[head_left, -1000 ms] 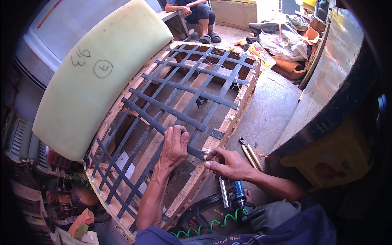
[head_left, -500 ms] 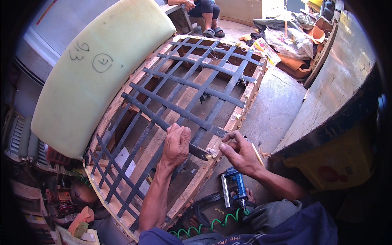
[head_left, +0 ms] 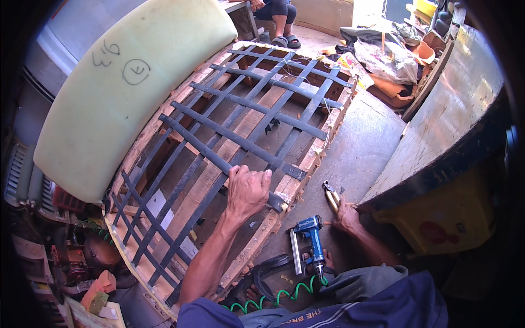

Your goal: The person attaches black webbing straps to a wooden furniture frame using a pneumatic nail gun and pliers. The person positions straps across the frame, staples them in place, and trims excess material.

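My left hand (head_left: 247, 189) is closed around a black webbing strap (head_left: 204, 149), close to the near rail of a wooden seat frame (head_left: 258, 240). The strap's end lies over that rail, beside my knuckles. Other black straps criss-cross the frame in an open weave. Down to the right of the frame, my right hand (head_left: 346, 216) has its fingers around the pale handles of a pair of pliers (head_left: 331, 197), whose dark jaws point away from me. Just left of that hand is a blue staple gun (head_left: 309, 240), fed by a green coiled hose (head_left: 273, 303).
A curved pale foam cushion (head_left: 126, 104) leans along the frame's left side. A scuffed panel (head_left: 437, 120) and a yellow plastic container (head_left: 437, 218) stand at right. Scraps and bags (head_left: 383, 60) are heaped at the far right. A person (head_left: 279, 19) sits at the back.
My right hand has left the frame's edge, moved down and right, and taken hold of the pliers. My left hand stays on the strap, shifted slightly right, with the strap end now lying across the rail.
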`<state>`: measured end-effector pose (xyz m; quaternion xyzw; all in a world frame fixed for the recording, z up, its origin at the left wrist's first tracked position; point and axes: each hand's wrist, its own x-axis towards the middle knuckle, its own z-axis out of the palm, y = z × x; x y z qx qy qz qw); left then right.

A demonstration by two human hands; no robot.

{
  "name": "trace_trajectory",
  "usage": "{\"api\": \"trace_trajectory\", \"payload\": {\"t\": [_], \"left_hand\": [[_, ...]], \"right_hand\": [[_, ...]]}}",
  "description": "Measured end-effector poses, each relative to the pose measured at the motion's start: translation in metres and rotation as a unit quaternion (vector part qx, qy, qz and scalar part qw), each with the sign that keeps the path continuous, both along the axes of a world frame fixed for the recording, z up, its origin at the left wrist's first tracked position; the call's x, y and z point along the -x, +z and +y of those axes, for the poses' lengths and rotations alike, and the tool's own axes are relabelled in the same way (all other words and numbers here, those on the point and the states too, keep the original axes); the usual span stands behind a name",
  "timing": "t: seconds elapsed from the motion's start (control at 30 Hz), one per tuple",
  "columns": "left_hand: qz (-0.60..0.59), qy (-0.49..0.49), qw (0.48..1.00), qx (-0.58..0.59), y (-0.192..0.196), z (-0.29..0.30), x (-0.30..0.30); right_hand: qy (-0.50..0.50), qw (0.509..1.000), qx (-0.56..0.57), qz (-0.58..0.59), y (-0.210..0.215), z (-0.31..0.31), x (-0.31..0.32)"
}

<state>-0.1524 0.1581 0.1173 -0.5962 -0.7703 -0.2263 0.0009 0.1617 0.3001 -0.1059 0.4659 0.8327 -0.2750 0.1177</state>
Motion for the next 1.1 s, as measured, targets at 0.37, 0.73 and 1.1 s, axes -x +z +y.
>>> {"api": "trace_trajectory", "payload": {"t": [0.37, 0.73, 1.1], "left_hand": [[0.0, 0.014, 1.0, 0.007, -0.002, -0.001, -0.002], [0.006, 0.019, 1.0, -0.006, -0.002, -0.001, -0.001], [0.007, 0.007, 1.0, 0.009, 0.002, -0.002, -0.002]], "right_hand": [[0.059, 0.903, 0.37, 0.209, 0.198, -0.05, -0.018], [0.16, 0.94, 0.302, 0.025, 0.324, -0.049, 0.04], [0.242, 0.953, 0.173, 0.064, 0.324, -0.051, 0.044]]}}
